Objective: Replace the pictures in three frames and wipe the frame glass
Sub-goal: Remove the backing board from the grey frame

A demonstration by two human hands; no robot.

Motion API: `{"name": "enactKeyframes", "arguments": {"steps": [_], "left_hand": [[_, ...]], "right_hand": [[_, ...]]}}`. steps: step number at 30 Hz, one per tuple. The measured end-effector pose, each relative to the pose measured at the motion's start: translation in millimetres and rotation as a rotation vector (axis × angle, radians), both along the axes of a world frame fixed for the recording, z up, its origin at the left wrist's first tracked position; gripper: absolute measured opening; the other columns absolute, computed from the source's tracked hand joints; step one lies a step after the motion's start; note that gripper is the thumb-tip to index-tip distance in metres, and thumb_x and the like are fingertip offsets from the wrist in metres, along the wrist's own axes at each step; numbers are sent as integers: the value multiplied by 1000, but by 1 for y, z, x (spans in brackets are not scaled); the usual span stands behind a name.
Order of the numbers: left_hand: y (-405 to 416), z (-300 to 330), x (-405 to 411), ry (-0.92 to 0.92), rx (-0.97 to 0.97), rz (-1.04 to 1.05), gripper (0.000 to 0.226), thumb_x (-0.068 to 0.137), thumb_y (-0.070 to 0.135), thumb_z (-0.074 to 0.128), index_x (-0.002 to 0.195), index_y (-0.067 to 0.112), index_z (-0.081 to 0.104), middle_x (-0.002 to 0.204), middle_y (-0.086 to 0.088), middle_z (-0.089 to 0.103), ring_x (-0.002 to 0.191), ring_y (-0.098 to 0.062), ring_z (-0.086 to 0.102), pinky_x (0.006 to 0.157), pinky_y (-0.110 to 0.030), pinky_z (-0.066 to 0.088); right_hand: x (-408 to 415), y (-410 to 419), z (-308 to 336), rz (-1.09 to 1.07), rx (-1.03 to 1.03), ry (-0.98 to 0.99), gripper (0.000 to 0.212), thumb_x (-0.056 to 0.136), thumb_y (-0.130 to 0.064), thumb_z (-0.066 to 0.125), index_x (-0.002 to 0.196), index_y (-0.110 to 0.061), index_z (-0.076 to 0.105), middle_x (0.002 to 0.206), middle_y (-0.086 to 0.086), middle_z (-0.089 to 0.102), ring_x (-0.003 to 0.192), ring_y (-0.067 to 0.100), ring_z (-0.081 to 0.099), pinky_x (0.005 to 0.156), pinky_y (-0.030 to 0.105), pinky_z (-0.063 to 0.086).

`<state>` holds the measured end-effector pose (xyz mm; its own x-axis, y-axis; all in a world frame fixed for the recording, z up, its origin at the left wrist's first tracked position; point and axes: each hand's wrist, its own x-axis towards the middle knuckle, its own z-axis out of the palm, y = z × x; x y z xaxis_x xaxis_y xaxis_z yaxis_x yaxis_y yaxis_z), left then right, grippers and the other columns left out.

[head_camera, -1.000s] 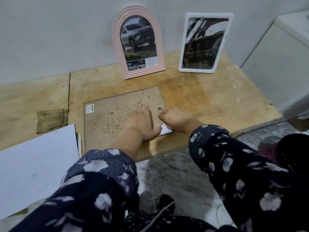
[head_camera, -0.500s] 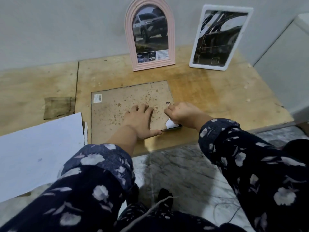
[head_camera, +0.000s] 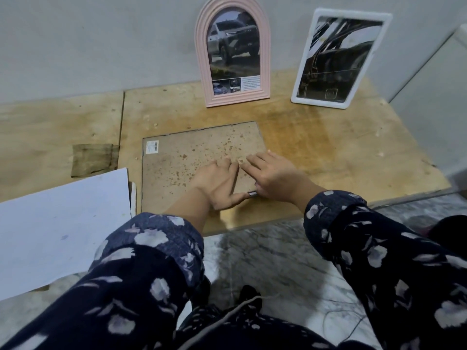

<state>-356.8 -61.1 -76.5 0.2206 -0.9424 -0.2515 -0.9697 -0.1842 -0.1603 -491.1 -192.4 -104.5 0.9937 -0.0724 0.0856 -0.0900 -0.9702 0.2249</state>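
Two frames, a pink arched plastic frame (head_camera: 232,54) and a white rectangular frame (head_camera: 340,58), stand filled at the wooden surface's (head_camera: 341,152) far edge, while the third frame's speckled brown backing board (head_camera: 182,160) lies face-down near its front edge under the flat-fingered left hand (head_camera: 218,180) and right hand (head_camera: 274,179), seemingly still being closed, glass unwiped.

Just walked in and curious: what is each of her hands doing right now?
Left hand: open, fingers flat, pressing on the brown backing board of the face-down frame.
Right hand: open, fingers straight, resting on the same board's right edge.
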Motion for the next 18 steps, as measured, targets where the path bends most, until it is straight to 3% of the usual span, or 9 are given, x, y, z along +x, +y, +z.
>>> {"name": "enactKeyframes", "arguments": {"steps": [3,5,8,12,15,18], "left_hand": [[3,-3,1,36,-62,29,86,82,78,37,138,12,34,140,-8,47,116,-30,53,77,-37,46],[9,-8,6,106,-98,61,86,79,79,41,137,16,34,139,-4,50,124,-29,48,85,-39,49],[26,-9,23,126,-46,50,97,75,84,34,148,21,22,153,0,35,141,-26,30,104,-44,39],[58,-10,48,110,61,156,117,60,92,7,154,22,4,162,2,7,148,-26,11,115,-50,21],[66,-8,50,97,58,155,117,61,91,2,154,20,6,162,0,9,148,-26,12,115,-48,25],[63,-7,48,72,53,111,122,58,87,-20,154,17,4,162,-7,12,147,-30,17,111,-44,34]], "right_hand": [[10,10,-7,-45,48,64,33,78,-9,61,109,1,64,95,21,67,79,37,65,60,40,57],[12,13,-7,-85,83,83,39,68,-4,74,105,1,66,92,21,68,76,37,67,58,39,57],[12,12,-4,-104,161,127,55,57,-2,81,109,0,67,97,22,69,84,38,68,70,40,59],[16,9,-5,-151,244,224,58,87,-10,58,142,-8,39,143,19,43,132,33,42,108,42,36],[18,9,3,-186,238,300,58,92,-17,51,146,-12,31,149,15,36,138,28,35,110,39,32],[19,12,11,-218,256,334,63,88,-25,55,145,-11,32,147,16,37,134,31,38,105,43,39]]}}
